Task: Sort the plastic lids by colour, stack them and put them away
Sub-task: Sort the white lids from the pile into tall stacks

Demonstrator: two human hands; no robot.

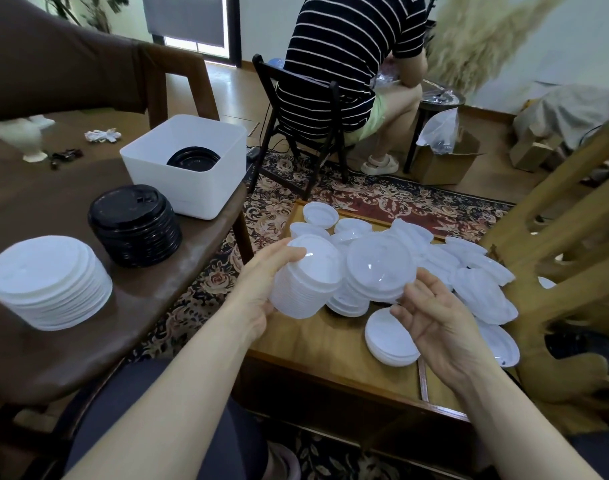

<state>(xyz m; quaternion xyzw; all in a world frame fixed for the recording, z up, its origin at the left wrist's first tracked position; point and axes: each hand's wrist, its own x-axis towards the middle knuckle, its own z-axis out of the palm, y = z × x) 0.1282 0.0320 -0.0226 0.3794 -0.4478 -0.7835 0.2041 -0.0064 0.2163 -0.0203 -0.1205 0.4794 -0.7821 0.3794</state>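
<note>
Our left hand grips a stack of clear lids above the low wooden worktop, while our right hand hangs open, palm up, fingers loosely curled (holding nothing) beside the loose lids. On the dark worktop stand a white stack, a black stack and a white bin.

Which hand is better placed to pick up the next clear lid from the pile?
The right hand: it is open and empty, beside the loose lids. The left hand already holds a stack of lids.

Clear-lid stack in left grip
</note>
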